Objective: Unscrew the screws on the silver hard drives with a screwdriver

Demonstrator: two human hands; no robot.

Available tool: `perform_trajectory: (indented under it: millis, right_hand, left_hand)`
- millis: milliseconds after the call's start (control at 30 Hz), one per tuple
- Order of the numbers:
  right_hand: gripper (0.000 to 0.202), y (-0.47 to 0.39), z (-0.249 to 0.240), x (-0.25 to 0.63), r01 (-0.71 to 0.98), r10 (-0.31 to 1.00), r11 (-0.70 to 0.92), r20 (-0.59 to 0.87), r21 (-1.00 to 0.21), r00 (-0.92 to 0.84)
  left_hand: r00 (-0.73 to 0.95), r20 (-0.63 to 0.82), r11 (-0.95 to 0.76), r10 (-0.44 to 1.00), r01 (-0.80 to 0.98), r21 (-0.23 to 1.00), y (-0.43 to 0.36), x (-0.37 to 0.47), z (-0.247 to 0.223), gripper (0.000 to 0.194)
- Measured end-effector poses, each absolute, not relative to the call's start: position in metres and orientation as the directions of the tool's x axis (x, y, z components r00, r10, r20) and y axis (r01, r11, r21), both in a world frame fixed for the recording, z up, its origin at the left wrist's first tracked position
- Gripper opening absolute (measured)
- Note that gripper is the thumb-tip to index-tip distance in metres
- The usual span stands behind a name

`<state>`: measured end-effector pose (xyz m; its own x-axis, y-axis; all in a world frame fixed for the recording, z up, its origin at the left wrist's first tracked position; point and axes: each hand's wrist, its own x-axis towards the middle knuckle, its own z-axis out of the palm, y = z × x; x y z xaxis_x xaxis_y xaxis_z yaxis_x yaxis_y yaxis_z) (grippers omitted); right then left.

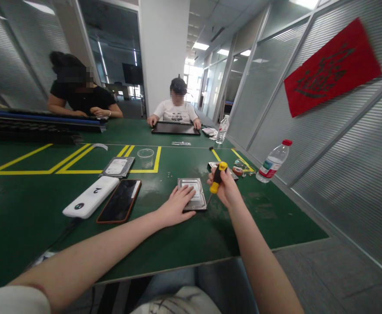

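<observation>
A silver hard drive [199, 198] lies flat on the green table [164, 248]. My left hand [177, 205] rests on it with the fingers spread over its label. Beside the drive's right edge, my right hand [225, 185] grips a yellow and black screwdriver [214, 185]. Its thin shaft points down and left, with the tip by the drive's lower right corner; whether it touches is too small to tell. Several tiny bits [169, 174] lie on the table above the drive. Partly hidden behind my right hand is another metal drive [213, 165].
Left of my hands lie a phone [120, 203], a white power bank [91, 197] and another hard drive [117, 167], near a clear cup [145, 159]. Bottles [273, 162] and a tape roll [238, 171] stand right. Two people sit across, one holding a dark panel [175, 128].
</observation>
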<state>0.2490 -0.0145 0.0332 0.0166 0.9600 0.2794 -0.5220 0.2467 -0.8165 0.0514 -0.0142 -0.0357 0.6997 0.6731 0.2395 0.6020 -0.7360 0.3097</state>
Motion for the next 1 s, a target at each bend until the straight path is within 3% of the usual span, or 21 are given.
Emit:
perform_trajectory:
  millis: [467, 767, 1000]
  right_hand:
    - [0.042, -0.0092, 0.0275, 0.2504, -0.430, 0.947, 0.315, 0.310, -0.846, 0.083]
    - [0.040, -0.0089, 0.0327, 0.2460, -0.522, 0.964, 0.267, 0.223, -0.810, 0.148]
    - [0.039, -0.0110, 0.0320, 0.2487, -0.512, 0.938, 0.346, 0.291, -0.786, 0.189]
  left_hand:
    - [0.696, 0.225, -0.727, 0.682, 0.612, 0.311, -0.0147, 0.0518, -0.0340, 0.072]
    - [0.699, 0.219, -0.728, 0.681, 0.614, 0.305, -0.0141, 0.0529, -0.0349, 0.072]
    - [0.701, 0.213, -0.729, 0.680, 0.618, 0.294, -0.0136, 0.0521, -0.0371, 0.072]
